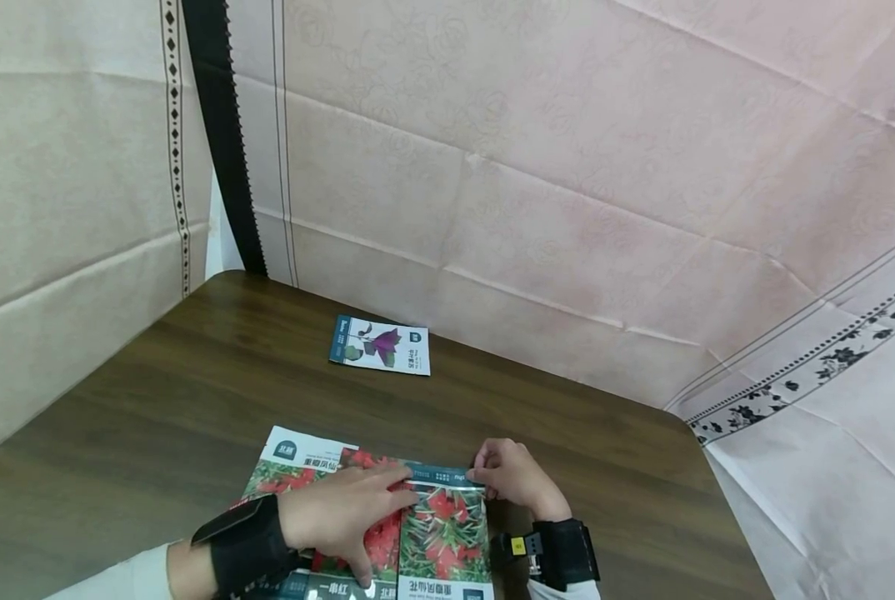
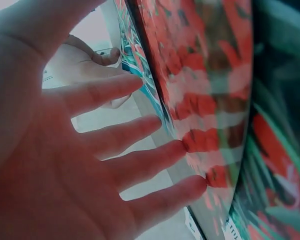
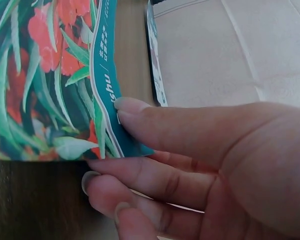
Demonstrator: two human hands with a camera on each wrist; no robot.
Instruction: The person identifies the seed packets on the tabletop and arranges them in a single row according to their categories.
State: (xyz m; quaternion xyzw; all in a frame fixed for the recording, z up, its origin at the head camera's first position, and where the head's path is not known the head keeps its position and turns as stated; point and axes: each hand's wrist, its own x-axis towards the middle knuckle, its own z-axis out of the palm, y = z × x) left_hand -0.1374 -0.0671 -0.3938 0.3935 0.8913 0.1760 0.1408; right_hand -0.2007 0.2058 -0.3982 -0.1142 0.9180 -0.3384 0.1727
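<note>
Three flat seed packets with red flowers lie side by side and partly overlapping at the front of the table. My right hand point(image 1: 518, 477) pinches the far right corner of the rightmost packet point(image 1: 445, 537) between thumb and fingers; the right wrist view shows the thumb point(image 3: 155, 117) on its blue strip. With fingers spread, my left hand point(image 1: 350, 507) rests over the middle packet point(image 1: 386, 546), its fingertips reaching the rightmost one. Beneath and left of that hand is the left packet point(image 1: 290, 477), partly covered by the hand and wrist strap.
Farther back on the brown wooden table point(image 1: 192, 400) lies another packet point(image 1: 380, 345) with a purple flower. Patterned cloth point(image 1: 537, 167) hangs along the table's back and sides.
</note>
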